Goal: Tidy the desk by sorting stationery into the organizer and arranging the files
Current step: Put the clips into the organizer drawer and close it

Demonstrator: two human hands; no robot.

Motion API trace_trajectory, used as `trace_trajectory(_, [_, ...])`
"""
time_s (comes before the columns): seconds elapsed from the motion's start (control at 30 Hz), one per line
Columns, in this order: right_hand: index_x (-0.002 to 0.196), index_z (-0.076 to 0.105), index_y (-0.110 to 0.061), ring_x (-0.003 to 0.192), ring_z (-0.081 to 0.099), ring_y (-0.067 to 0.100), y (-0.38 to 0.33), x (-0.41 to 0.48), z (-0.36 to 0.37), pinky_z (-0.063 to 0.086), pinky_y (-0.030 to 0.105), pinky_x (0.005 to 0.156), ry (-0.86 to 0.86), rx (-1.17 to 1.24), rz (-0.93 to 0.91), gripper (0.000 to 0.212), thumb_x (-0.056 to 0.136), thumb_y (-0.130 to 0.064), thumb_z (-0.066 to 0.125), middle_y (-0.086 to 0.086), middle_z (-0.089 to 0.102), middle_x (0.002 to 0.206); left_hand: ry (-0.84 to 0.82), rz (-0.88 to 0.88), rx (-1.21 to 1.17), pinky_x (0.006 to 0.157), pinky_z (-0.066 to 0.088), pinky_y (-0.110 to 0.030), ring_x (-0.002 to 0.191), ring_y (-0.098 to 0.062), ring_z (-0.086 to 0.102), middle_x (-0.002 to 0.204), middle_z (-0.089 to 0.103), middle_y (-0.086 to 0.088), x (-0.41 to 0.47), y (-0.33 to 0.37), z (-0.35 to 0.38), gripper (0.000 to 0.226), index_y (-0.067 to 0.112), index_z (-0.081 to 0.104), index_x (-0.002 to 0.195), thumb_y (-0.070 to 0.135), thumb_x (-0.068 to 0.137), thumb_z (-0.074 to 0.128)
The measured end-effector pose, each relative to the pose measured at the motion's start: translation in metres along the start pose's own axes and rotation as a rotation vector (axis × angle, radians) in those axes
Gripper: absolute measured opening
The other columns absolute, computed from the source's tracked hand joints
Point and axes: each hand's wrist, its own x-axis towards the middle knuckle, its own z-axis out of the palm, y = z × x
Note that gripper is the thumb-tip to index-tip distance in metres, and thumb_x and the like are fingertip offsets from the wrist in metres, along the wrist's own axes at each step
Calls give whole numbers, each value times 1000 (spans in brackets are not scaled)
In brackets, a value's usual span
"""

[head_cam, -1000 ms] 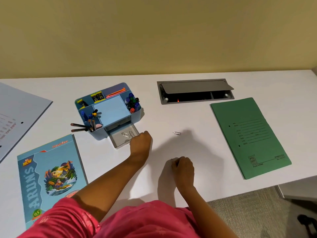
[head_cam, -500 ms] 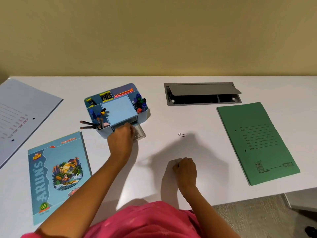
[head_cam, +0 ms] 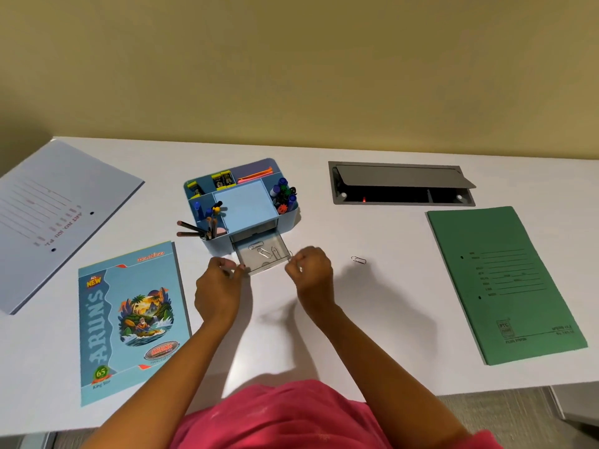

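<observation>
A blue desk organizer (head_cam: pixel 243 205) stands mid-desk, its compartments holding pens, pencils and markers. Its grey front drawer (head_cam: pixel 248 264) is pulled out, with three paper clips (head_cam: pixel 264 251) lying inside. My left hand (head_cam: pixel 217 288) is curled at the drawer's front left corner, thumb touching it. My right hand (head_cam: pixel 312 275) is closed at the drawer's front right corner, and a thin wire clip shows at its fingertips. One loose paper clip (head_cam: pixel 358 260) lies on the desk to the right. A green file (head_cam: pixel 505 286) lies flat at the right.
A blue illustrated notebook (head_cam: pixel 129 319) lies near the front left. A pale lavender file (head_cam: pixel 48 215) sits at the far left. A grey cable hatch (head_cam: pixel 402 184) is open behind the loose clip. The desk's front edge runs just under my arms.
My left hand slid off the drawer to its front left corner, uncovering the clips inside. My right hand rose from the desk's front to the drawer's right corner.
</observation>
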Motion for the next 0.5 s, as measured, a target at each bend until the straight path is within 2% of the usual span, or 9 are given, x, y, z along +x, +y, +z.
trace_trajectory(0.07, [82,63,-5,78,57,18,-12,16,13,39,20,67,-106,-71,54,7,83,-12,66,9,61,85,-67,-167,-111,68,40,-31,82,-26,56,89,66,-4,6,-4,1,22,15,62,88,37,87,63])
trace_trajectory(0.13, [84,64,-7,83,61,20,-17,27,25,43,21,68,-137,-121,49,6,85,-12,65,9,63,89,-125,-257,-182,67,40,-31,81,-30,59,80,66,-5,12,-8,1,25,17,63,76,39,86,64])
trace_trajectory(0.27, [93,66,-7,88,61,20,-14,35,30,50,26,78,-127,-151,14,12,91,-17,60,9,64,96,-174,-335,-263,64,41,-30,64,-29,53,65,61,-2,17,-11,1,28,20,62,65,42,83,68])
trace_trajectory(0.37, [87,65,-4,82,59,20,-4,32,15,44,21,71,-34,-66,-35,14,91,-13,55,10,64,88,-186,-353,-272,62,38,-29,55,-25,47,61,59,-2,17,-11,0,28,19,64,66,41,82,69])
trace_trajectory(0.43, [77,63,-2,73,56,23,12,30,4,40,25,66,89,-4,-55,16,84,-10,50,11,61,77,-191,-361,-281,61,36,-28,54,-24,46,60,58,-2,18,-11,0,28,18,65,67,42,82,68])
trace_trajectory(0.5, [76,61,-4,73,55,26,29,31,-9,42,32,66,122,1,27,18,81,-13,46,11,59,76,-200,-362,-285,57,34,-27,53,-22,44,62,59,-3,18,-9,-1,28,19,68,68,43,82,69])
